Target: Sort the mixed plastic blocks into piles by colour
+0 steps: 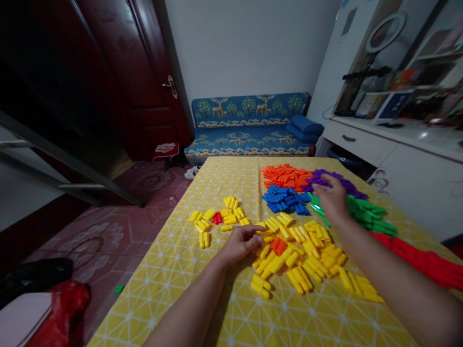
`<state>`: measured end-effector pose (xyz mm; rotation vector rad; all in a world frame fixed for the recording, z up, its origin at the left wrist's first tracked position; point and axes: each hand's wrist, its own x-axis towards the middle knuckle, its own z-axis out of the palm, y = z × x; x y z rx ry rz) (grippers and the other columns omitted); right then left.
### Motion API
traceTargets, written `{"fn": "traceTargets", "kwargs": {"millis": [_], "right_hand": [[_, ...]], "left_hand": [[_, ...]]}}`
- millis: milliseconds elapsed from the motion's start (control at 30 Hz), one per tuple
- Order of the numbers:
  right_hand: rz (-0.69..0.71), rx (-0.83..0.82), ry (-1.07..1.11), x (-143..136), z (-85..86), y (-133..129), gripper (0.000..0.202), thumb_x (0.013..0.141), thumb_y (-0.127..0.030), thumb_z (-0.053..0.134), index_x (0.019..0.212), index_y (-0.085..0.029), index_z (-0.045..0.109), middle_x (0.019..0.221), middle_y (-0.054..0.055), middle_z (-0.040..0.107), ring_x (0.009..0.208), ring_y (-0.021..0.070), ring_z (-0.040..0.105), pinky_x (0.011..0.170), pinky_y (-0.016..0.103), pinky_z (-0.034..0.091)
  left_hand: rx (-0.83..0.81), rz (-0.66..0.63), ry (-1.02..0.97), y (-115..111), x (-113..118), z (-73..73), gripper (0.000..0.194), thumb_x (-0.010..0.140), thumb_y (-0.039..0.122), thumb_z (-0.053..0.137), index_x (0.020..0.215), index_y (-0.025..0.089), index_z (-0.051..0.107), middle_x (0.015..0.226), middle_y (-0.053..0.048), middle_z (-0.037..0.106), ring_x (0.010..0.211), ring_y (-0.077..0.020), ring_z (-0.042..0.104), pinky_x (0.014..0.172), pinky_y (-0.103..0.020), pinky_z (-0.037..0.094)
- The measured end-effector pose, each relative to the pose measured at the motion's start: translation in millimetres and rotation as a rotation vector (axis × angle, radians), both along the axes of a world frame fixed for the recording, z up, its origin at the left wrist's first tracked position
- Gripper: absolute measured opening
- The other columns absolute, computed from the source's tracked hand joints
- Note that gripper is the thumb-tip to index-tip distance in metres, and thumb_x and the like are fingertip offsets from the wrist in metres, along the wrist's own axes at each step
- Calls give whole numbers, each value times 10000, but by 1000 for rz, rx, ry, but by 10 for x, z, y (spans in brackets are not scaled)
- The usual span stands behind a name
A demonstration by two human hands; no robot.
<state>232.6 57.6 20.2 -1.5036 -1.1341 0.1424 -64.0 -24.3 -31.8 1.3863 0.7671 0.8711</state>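
My left hand [241, 245] rests at the left edge of a spread of yellow plastic building pieces [304, 241], fingers bent, with a gap between index finger and thumb. An orange piece [278, 246] lies among the yellow ones just right of it. Further left is a looser group of yellow pieces [231, 212] with a red piece [217, 218] in it. My right hand [331, 197] is over the border of the purple pile [340, 182] and the green pile [369, 214]. Its fingers are slightly blurred, and whether anything is between them I cannot make out.
An orange pile [287, 177] and a blue pile [285, 199] lie at the far side of the patterned tablecloth [173, 270]. Red pieces [419, 260] line the right edge, partly behind my forearm. Beyond stand a blue sofa [246, 132] and a white cabinet [415, 183].
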Motion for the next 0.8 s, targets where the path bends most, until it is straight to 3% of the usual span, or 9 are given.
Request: {"fn": "traceTargets", "kwargs": {"millis": [67,167,233,333,433,533,667,800], "right_hand": [[224,-34,110,-415,-100,-269,447,780,-368,616,1171,-154,588,957,97,692,837,221,672,725,354,555],[450,-75,156,-999,-243,-683,335,800,-371,617,1077,-184,636,1087,107,662,870,204,666,754,350,560],[526,-79,157,-1265,-325,-879,247,818,-351,601,999,-196,667,1149,111,632,909,204,654,751,343,570],[562,-67,118,-1440,-421,-1003,193,837,-325,575,932,-203,691,1134,113,623,1013,227,622,766,349,577],[562,-65,85,-1448,-476,-1008,188,849,-307,558,926,-204,695,1116,115,620,1050,237,606,782,362,577],[556,-62,77,-1430,-493,-1008,179,857,-288,549,927,-207,692,1105,111,624,1042,233,610,804,370,572],[573,-62,48,-1456,-489,-1053,164,859,-258,535,898,-211,687,1100,107,631,1029,231,621,802,365,572],[576,-69,-40,-1497,-492,-1089,172,857,-217,518,898,-213,685,1108,104,634,1047,231,619,854,381,553]], "left_hand": [[151,156,101,2,-14,5,361,825,411,628,1016,115,709,669,-35,641,564,-112,539,564,-231,413],[463,569,280,41,-111,26,216,852,281,554,908,155,720,806,-59,698,727,-164,607,708,-285,464],[602,799,392,87,-228,55,208,830,182,513,923,180,699,874,-54,699,838,-190,613,802,-322,458],[658,959,634,157,-429,121,262,753,95,506,923,193,679,924,-55,688,939,-222,592,862,-362,422],[603,957,907,194,-580,188,276,719,93,537,910,215,695,967,-58,697,999,-256,566,862,-387,389],[567,858,1070,202,-652,218,331,716,101,560,969,254,709,1028,-45,712,1038,-274,543,856,-395,367],[536,696,1139,223,-712,191,382,724,111,579,1039,281,712,1125,-26,706,1029,-264,542,829,-363,379],[553,636,1133,282,-801,141,338,779,164,580,1063,287,718,1146,-28,704,1035,-255,547,851,-352,398]]}}
